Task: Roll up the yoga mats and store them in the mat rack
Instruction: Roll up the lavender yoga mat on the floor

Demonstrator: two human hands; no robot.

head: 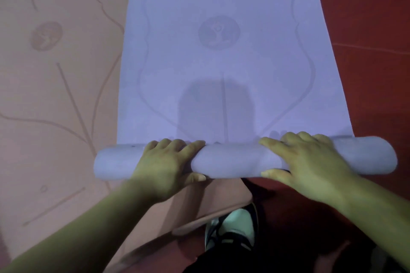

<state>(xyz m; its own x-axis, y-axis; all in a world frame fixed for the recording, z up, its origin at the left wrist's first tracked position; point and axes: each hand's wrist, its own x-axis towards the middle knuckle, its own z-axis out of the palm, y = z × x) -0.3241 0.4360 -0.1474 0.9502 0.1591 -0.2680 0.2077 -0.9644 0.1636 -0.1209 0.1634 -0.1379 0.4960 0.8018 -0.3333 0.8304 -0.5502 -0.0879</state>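
Lavender yoga mat (221,62) lies flat on the red floor (366,73), matte and foam-like, embossed with curved guide lines and a round emblem. Its near end is wound into a smooth cylinder (230,159); its far end curls upward. Left hand (166,162) wraps the cylinder left of centre, fingers curled over the top, thumb on the near side. Right hand (310,162) grips it right of centre likewise. A peach mat (55,95) lies flat at left, partly under the lavender one. A pale shoe (233,228) sits nearest.
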